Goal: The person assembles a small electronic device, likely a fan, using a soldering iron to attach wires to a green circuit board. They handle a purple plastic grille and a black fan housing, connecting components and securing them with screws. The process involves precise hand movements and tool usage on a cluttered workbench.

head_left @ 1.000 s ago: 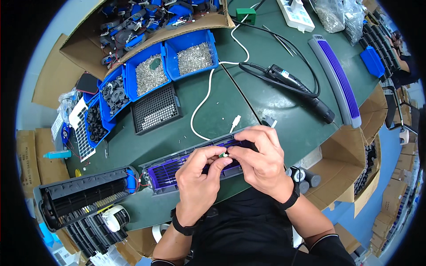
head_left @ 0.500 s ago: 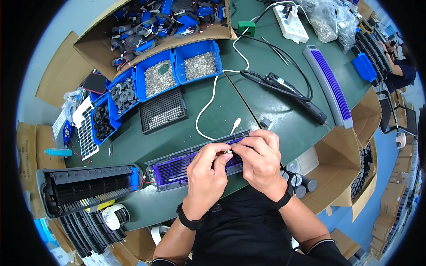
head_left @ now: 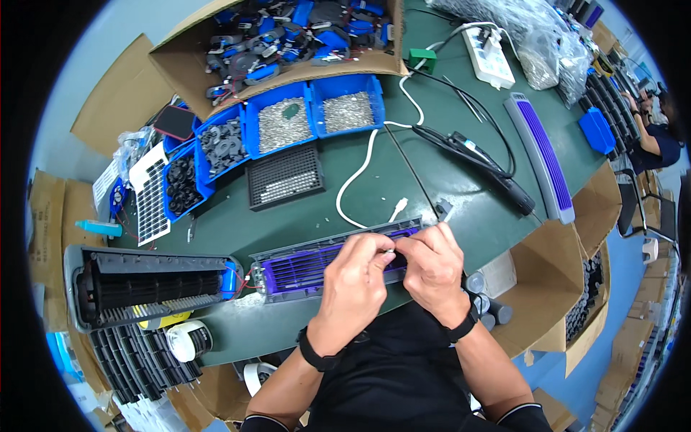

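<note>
My left hand (head_left: pixel 353 279) and my right hand (head_left: pixel 436 272) meet above a long dark-grey panel with a purple slatted grille (head_left: pixel 299 271). The fingertips of both are pinched together on a small pale part (head_left: pixel 389 253), mostly hidden by the fingers; its kind is unclear. To the left lies a dark-grey elongated housing (head_left: pixel 155 282), open side showing black ribbing and a blue block (head_left: pixel 229 281) at its right end. Thin red wires (head_left: pixel 248 278) run between the housing and the panel's left end.
Beyond the panel are blue bins of metal screws (head_left: pixel 348 113) and dark parts, a black perforated tray (head_left: pixel 286 177) and a white cable (head_left: pixel 345 191). A corded black electric screwdriver (head_left: pixel 507 189) and a grey-purple grille unit (head_left: pixel 541 158) lie right. Another person works far right.
The whole scene has shifted right in the picture as the view turned. Both hands keep their pinch over the panel; the pale part shows less between the fingers.
</note>
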`<state>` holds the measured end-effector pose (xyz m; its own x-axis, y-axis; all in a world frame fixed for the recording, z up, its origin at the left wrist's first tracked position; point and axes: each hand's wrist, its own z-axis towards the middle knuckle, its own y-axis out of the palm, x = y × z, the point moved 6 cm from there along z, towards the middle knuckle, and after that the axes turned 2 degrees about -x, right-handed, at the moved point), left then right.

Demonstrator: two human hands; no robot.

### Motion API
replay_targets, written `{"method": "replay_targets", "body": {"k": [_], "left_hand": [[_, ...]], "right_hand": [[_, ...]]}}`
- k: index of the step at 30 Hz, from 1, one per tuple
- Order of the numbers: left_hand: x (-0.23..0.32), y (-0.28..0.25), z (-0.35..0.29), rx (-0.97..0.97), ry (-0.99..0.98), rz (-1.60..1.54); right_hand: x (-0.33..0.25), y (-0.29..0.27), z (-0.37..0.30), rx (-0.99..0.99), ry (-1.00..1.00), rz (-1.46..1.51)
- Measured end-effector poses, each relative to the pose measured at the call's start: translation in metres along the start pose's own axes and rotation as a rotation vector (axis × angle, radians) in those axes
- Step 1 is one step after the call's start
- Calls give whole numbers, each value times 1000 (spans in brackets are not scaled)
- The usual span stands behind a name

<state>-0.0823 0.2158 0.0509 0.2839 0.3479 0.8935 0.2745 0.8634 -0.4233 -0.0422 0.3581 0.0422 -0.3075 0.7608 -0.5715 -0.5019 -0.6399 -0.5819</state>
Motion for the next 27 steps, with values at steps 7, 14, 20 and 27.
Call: {"method": "replay_targets", "body": {"k": [7, 14, 20, 27], "left_hand": [[-4, 1, -5, 84, 53, -70], [-10, 8, -12, 114, 80, -57], [-10, 19, -8, 116, 121, -60], [-8, 16, -11, 91, 168, -79]], "right_hand": [[-9, -1, 2, 12, -3, -47], [-4, 8, -2, -50, 97, 60], [3, 8, -2, -36, 162, 108], [5, 11, -7, -3, 174, 135]]}}
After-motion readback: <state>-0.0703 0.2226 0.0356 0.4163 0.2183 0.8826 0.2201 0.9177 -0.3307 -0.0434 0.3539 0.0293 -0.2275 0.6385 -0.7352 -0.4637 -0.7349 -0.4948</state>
